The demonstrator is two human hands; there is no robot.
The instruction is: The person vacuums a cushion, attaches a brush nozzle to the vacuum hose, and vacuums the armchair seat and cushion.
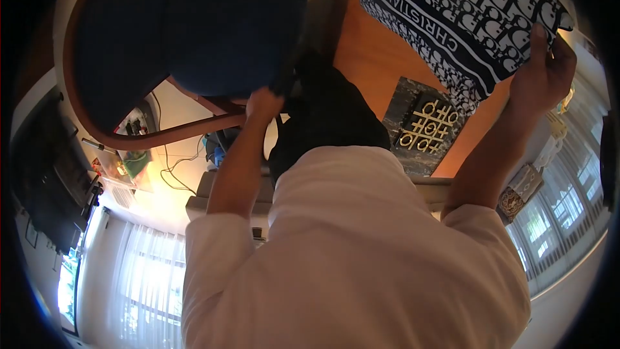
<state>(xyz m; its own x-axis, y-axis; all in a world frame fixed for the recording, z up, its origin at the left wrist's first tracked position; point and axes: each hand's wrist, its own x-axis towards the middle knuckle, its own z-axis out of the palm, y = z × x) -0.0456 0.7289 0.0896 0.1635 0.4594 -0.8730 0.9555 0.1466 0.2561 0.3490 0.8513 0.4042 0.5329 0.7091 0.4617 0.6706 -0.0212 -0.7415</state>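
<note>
My right hand (546, 77) is closed on the edge of a black-and-white patterned cloth (445, 19) lettered "CHRISTIAN DIOR", thumb on top. The cloth hangs over an orange-brown wooden table (368, 45); one corner droops near a dark marbled board (403, 106) with gold noughts-and-crosses pieces (429, 126). My left hand (261, 105) is closed at the near edge of a chair with a dark blue seat (232, 32) and curved wooden frame (145, 139). Its fingertips are partly hidden and slightly blurred.
Cables (171, 171) trail over the pale floor on the left, near a clear container of small items (132, 161). A large dark screen (48, 161) stands at far left. Sheer curtains (152, 271) hang at windows on both sides. A patterned cushion (523, 190) lies right.
</note>
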